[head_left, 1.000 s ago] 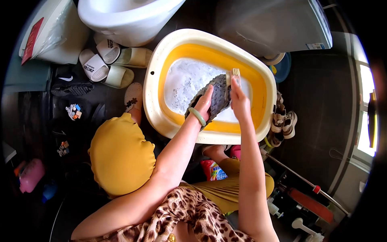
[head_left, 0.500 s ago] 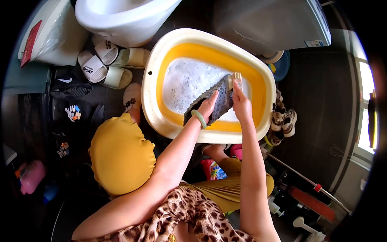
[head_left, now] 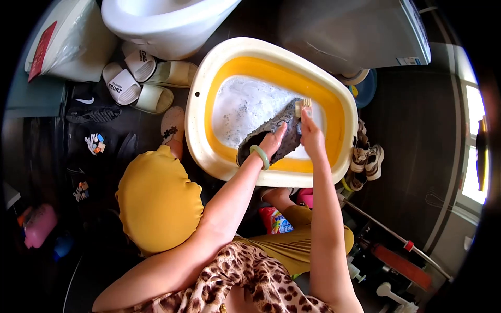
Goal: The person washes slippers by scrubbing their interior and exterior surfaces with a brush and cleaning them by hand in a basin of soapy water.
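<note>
Foam (white, bubbly) surrounds the textured grey shoe (head_left: pixel 286 125).

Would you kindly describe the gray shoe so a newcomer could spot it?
Find the big yellow-lined tub. Over its foam, the left hand holds the gray shoe. Unlike the sneakers beside the tub, it meets the brush in the right hand.

The person has two hands, one left hand (head_left: pixel 272 142) and one right hand (head_left: pixel 312 136). There is one gray shoe (head_left: pixel 282 131), one brush (head_left: pixel 303 106), one bangle (head_left: pixel 260 157) and one yellow-and-cream basin (head_left: pixel 203 156). Four slides lie nearby: two white slides (head_left: pixel 121 86) and two pale green slides (head_left: pixel 153 99).
</note>
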